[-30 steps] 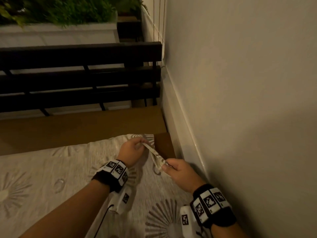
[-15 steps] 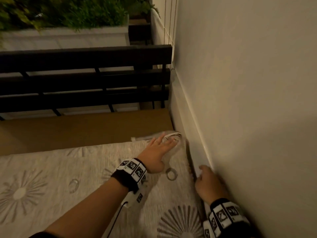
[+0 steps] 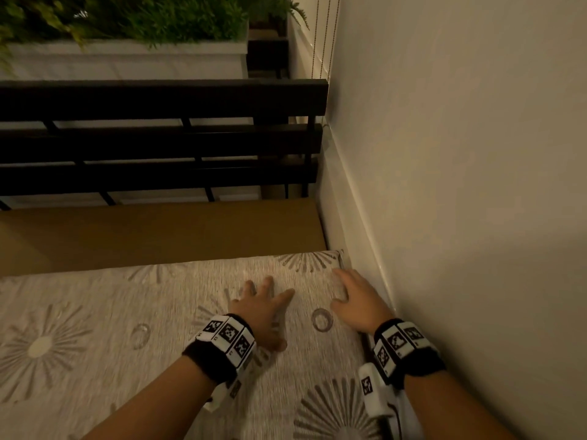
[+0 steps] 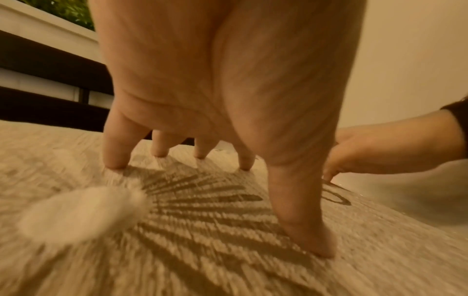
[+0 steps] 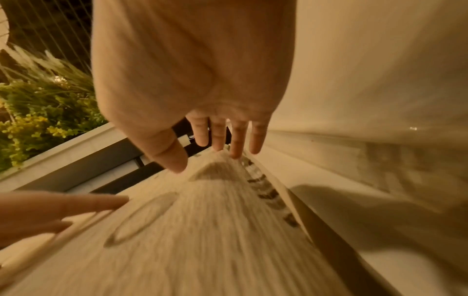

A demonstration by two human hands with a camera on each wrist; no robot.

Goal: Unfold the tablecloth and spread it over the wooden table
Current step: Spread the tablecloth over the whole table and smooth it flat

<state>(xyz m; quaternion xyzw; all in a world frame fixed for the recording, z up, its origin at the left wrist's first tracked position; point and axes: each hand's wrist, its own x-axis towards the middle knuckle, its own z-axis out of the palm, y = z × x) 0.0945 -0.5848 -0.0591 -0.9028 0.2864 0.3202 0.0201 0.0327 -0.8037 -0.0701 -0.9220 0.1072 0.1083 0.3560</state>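
Note:
A beige tablecloth point(image 3: 133, 319) with grey starburst and ring prints lies flat over the near part of the wooden table point(image 3: 158, 236). Its far right corner point(image 3: 333, 258) lies flat beside the wall. My left hand point(image 3: 263, 300) lies flat on the cloth with spread, straight fingers point(image 4: 113, 152), and all the fingertips touch the fabric. My right hand point(image 3: 352, 296) rests open on the cloth right beside the wall, its fingers point(image 5: 220, 138) straight and pointing at the corner. Neither hand holds any fabric.
A bare strip of brown table top runs beyond the cloth's far edge. Behind it stands a dark slatted bench point(image 3: 158, 138), then a white planter point(image 3: 127, 58) with green plants. A pale wall point(image 3: 460, 185) with a baseboard borders the table's right side.
A second ago both hands pinched the folded corner above the table. The corner has since been laid flat by the wall, and both hands now rest open on the cloth.

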